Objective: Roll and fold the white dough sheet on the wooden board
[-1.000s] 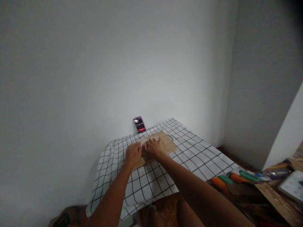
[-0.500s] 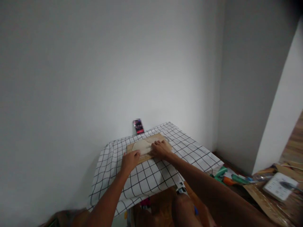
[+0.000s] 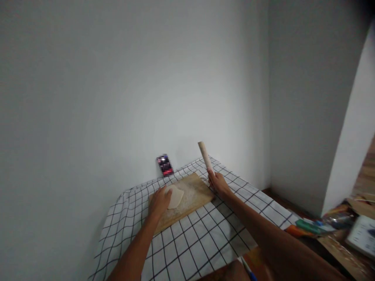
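A flat sheet of pale dough (image 3: 176,196) lies on the left part of a floured wooden board (image 3: 195,191). My left hand (image 3: 159,201) rests at the dough's left edge, fingers stretched forward and thumb apart, touching it. Past the board's right end, my right hand (image 3: 217,182) is closed round the lower end of a wooden rolling pin (image 3: 205,155). The pin is held up at a slant, its free end pointing toward the wall, clear of the dough.
A checked white cloth (image 3: 190,238) covers the table under the board. A dark, pixelated object (image 3: 165,165) leans on the wall behind. At lower right are a white box (image 3: 363,236), a green item (image 3: 309,226) and cardboard.
My right hand has left the dough and now holds up the rolling pin to the right. The dough covers less of the board's length. My view has shifted slightly.
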The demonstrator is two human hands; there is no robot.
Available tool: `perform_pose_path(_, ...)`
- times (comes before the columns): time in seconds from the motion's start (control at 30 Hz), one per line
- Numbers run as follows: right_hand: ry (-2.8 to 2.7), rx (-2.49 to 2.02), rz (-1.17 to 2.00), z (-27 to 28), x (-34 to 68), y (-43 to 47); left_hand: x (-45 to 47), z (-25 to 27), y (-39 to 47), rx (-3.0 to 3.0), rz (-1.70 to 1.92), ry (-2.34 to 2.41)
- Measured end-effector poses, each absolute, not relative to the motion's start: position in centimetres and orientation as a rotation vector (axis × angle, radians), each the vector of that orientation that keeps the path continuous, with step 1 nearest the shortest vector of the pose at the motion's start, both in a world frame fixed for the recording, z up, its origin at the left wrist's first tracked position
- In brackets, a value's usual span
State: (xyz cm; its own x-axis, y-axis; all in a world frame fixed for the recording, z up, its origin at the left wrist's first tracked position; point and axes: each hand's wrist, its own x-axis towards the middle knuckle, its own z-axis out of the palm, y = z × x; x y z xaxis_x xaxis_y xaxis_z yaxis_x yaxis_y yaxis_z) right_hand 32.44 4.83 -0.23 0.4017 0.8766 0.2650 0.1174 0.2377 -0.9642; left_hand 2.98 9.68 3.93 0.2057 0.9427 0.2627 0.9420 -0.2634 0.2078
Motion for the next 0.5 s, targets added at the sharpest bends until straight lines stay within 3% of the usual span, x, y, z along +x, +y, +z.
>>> perform_pose_path(0.17,-0.913,-1.049,0.851,-0.1,32.9,5.2,6.1,2.4,9.4,2.461,0.457,2.065)
perform_pose_path(0.37,-0.901,-1.016,0.902,-0.3,32.9,5.3,5.8,3.8,9.2,2.753,0.111,1.586)
perform_pose_path(0.5,-0.916,-1.046,0.901,-0.2,32.8,5.2,6.3,4.3,9.6,2.690,0.147,1.654)
